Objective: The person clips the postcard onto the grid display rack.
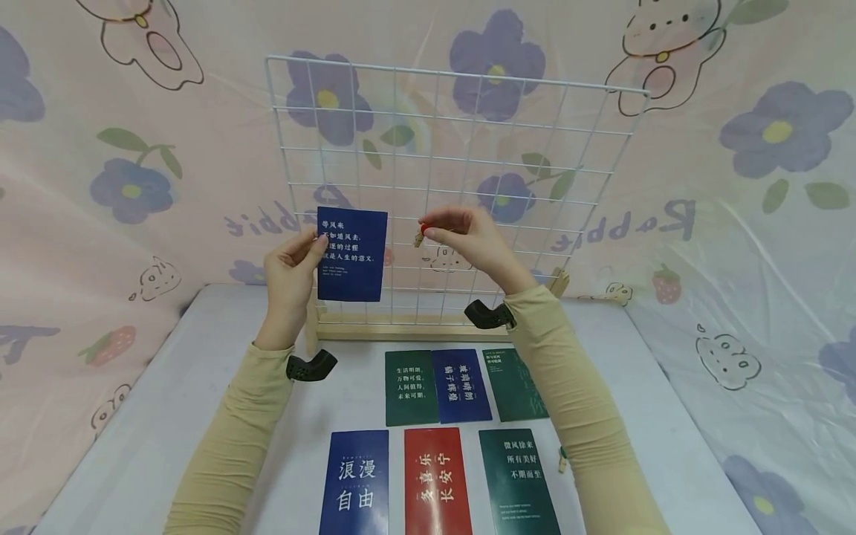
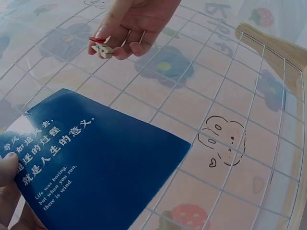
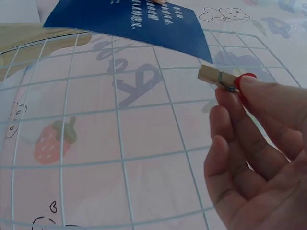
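My left hand [image 1: 289, 279] pinches the left edge of a blue card [image 1: 353, 275] printed with white lettering, held upright before the white wire grid [image 1: 435, 156]. In the left wrist view the card [image 2: 105, 158] fills the lower left, with the thumb [image 2: 7, 168] on its face. To the right of the card, my right hand [image 1: 471, 234] pinches a small wooden clothespin [image 1: 419, 239] by its red-decorated end. The right wrist view shows the clothespin [image 3: 216, 76] with its wooden tip pointing towards the card [image 3: 139, 24], a gap between them.
The grid stands in a wooden base [image 1: 401, 329]. On the white table lie green cards [image 1: 409, 405], blue cards [image 1: 354, 483] and a red card [image 1: 435, 446]. Another small clothespin [image 1: 562, 462] lies beside my right forearm. A patterned cloth [image 1: 221, 148] hangs behind.
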### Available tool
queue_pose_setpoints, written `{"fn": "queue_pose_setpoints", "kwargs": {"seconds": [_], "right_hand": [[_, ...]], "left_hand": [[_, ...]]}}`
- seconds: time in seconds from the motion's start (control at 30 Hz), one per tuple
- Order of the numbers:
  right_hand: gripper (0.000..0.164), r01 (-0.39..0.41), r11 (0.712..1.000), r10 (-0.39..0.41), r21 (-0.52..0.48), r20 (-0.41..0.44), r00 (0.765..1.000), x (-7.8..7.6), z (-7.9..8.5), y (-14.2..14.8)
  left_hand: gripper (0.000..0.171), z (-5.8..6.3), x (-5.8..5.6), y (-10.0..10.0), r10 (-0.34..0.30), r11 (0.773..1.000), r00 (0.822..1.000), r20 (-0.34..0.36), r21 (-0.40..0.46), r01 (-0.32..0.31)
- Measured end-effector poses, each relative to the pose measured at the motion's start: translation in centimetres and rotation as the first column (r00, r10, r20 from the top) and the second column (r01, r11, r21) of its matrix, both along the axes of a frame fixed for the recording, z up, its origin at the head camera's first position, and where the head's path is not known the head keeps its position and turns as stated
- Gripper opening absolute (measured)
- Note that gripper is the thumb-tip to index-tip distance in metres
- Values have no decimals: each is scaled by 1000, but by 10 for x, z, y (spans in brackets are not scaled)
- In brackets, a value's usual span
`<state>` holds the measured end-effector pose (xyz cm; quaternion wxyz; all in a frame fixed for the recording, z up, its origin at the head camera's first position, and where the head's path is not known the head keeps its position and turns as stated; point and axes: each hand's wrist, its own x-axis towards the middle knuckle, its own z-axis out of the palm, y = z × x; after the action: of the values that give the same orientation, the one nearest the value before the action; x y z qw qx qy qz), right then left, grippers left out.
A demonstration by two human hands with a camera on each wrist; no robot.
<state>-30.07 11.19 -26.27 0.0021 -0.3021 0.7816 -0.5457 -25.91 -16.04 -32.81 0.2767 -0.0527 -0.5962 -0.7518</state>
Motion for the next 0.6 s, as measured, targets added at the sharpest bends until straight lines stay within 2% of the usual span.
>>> {"fn": "queue_pose_setpoints", "kwargs": {"seconds": [0.13, 0.37, 0.6], "right_hand": [[21, -2, 1000, 2, -18, -2, 1000, -1, 4, -2], [23, 21, 999, -21, -47, -1, 1000, -3, 12, -6], [22, 26, 998, -26, -52, -12, 1000, -5, 19, -10]], "left_hand": [[22, 0, 0, -1, 16, 1000, 1000, 2, -10, -16], [11, 3, 0, -3, 22, 999, 999, -38, -23, -23], [13, 9, -3, -3, -1, 998, 1000, -18, -62, 0]]}}
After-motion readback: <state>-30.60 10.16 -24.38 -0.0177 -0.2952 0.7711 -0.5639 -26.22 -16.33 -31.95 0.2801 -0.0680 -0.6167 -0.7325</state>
